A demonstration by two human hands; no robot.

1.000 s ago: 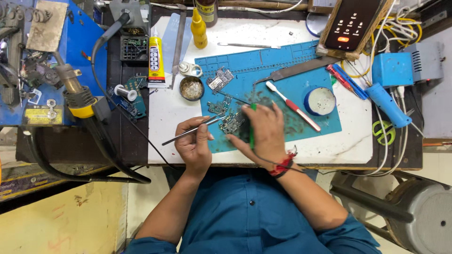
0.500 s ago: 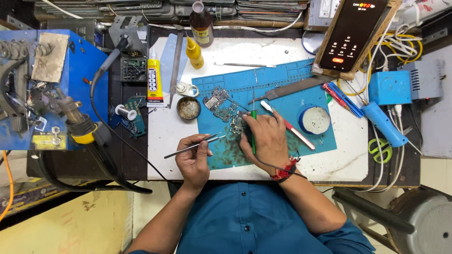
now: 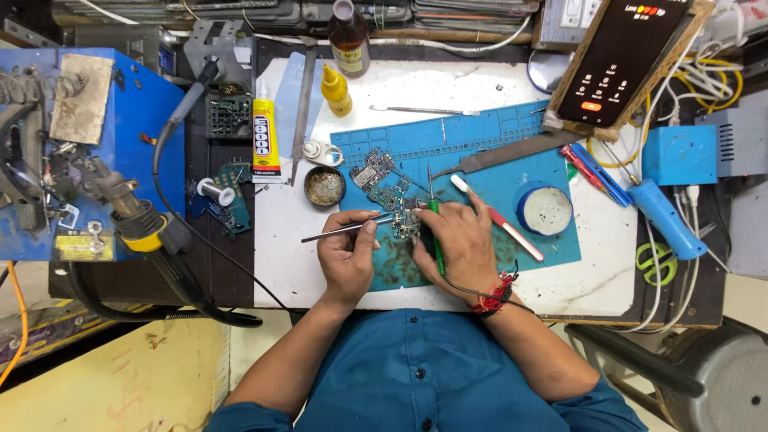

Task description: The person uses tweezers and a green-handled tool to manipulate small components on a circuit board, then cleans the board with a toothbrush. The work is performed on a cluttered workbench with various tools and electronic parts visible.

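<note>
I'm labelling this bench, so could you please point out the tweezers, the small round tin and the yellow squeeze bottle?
tweezers (image 3: pixel 340 232), head view, middle of the metal shaft.
small round tin (image 3: pixel 325 186), head view, centre of its open top.
yellow squeeze bottle (image 3: pixel 338 94), head view, its body.

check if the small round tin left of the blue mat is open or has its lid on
Open. The round tin shows no lid, and its brownish contents are visible from above. It sits on the white bench top, just beyond the left hand.
</note>
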